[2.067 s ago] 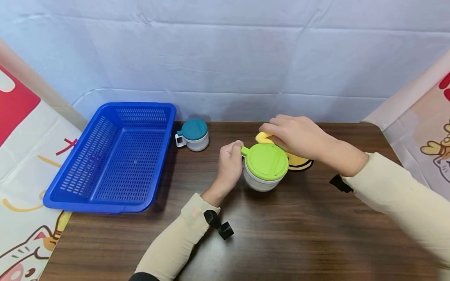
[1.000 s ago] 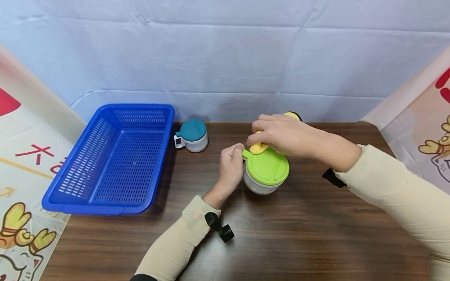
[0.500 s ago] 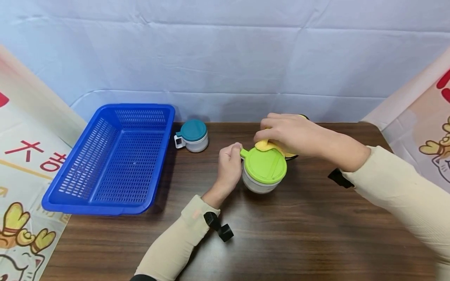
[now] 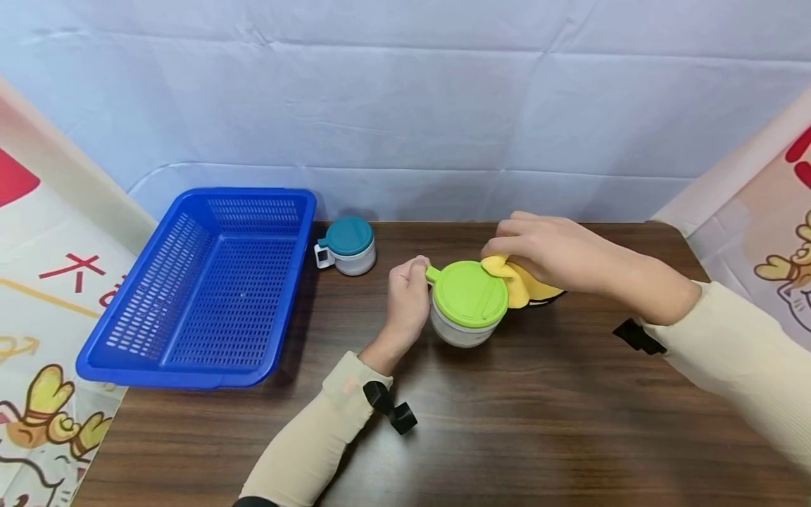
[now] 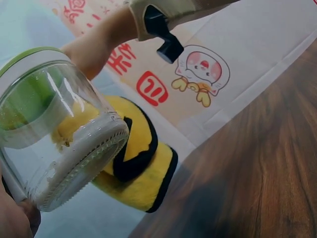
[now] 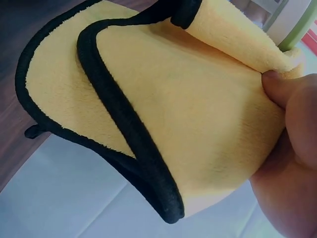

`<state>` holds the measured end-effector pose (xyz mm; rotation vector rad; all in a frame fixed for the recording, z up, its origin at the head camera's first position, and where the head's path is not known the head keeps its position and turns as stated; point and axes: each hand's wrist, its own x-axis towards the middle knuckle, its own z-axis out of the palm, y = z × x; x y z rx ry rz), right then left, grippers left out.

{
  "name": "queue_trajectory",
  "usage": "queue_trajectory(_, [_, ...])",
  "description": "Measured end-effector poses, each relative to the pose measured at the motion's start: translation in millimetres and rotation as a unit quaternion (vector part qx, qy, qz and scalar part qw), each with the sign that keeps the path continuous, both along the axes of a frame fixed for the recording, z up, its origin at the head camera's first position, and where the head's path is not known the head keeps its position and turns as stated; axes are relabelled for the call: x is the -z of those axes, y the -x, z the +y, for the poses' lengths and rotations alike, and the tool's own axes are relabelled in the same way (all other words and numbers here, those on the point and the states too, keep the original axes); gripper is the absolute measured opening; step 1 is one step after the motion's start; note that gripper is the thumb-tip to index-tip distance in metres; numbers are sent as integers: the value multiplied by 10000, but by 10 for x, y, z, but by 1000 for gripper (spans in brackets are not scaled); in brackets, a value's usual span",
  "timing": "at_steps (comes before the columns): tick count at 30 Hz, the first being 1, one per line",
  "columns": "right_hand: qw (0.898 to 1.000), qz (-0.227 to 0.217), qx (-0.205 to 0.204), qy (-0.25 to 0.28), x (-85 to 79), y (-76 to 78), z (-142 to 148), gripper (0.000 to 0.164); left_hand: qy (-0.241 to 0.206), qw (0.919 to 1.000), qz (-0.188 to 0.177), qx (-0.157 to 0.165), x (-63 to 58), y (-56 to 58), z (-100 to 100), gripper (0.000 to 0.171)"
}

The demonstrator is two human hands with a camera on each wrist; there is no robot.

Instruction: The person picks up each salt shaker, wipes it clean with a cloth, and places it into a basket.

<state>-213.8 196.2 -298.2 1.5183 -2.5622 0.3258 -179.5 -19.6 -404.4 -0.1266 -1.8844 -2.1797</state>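
A clear glass seasoning jar with a bright green lid is gripped at its handle by my left hand. In the left wrist view the jar is tilted, and its glass base shows. My right hand pinches a yellow cloth with black edging against the lid's right rim. Folds of that cloth hang loose below the fingers, filling much of the right wrist view, where the thumb presses on it. The fingers behind the cloth are hidden.
At the left stands a blue perforated plastic basket. Just right of it, near the back edge, sits a smaller jar with a teal lid and a white handle. A pale cloth backdrop rises behind the wooden table.
My right hand has moved the cloth from the lid's back edge round to its right side. The left hand keeps its grip, and the jar has shifted slightly left.
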Motion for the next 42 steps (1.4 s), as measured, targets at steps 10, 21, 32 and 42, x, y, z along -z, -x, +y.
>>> queue_trajectory(10, [9997,230,-16,116,1,-139,134,37,-25,10000,19,-57,-14,2,-33,40])
queue_trajectory(21, [9988,140,-183,439,30,-209,194,31,-156,9996,92,-210,-2,28,-17,40])
queue_trajectory(32, [9986,-145,-91,497,50,-255,189,31,-286,9983,12,-516,-4,48,-19,42])
queue_trajectory(42, [9977,-255,-281,569,75,-302,199,11,-222,9980,32,-595,-19,55,-45,43])
